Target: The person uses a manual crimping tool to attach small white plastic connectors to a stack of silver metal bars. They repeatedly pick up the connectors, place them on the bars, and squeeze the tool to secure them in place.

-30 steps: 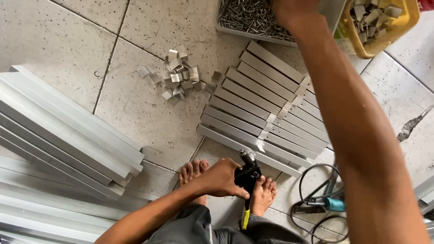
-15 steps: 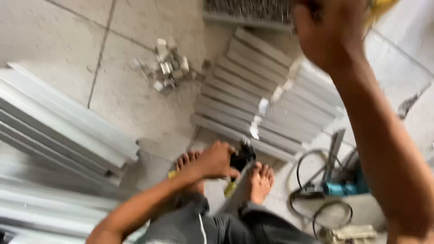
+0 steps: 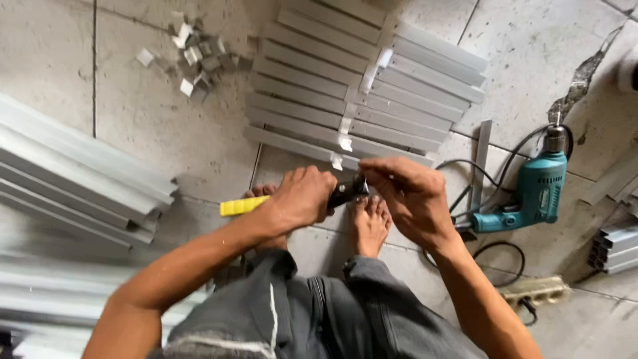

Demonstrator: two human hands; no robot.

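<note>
My left hand (image 3: 302,198) grips a black hand tool (image 3: 347,192) with a yellow handle (image 3: 243,206) that sticks out to the left. My right hand (image 3: 407,197) is closed at the tool's black head, fingertips pinched on a small piece I cannot make out. Both hands are held above my bare feet (image 3: 369,223) and grey trousers (image 3: 312,312). Just beyond the hands lies a row of short grey metal profiles (image 3: 352,100) side by side on the tiled floor.
Long grey metal profiles (image 3: 73,179) are stacked at the left. A heap of small metal offcuts (image 3: 196,56) lies at the upper left. A teal electric drill (image 3: 531,193) with its cable lies at the right, a power strip (image 3: 538,292) below it, more profiles (image 3: 615,246) at the far right.
My right hand came down from the containers at the top to the tool's head. The view dropped, so the containers left the frame. The left hand kept holding the tool.
</note>
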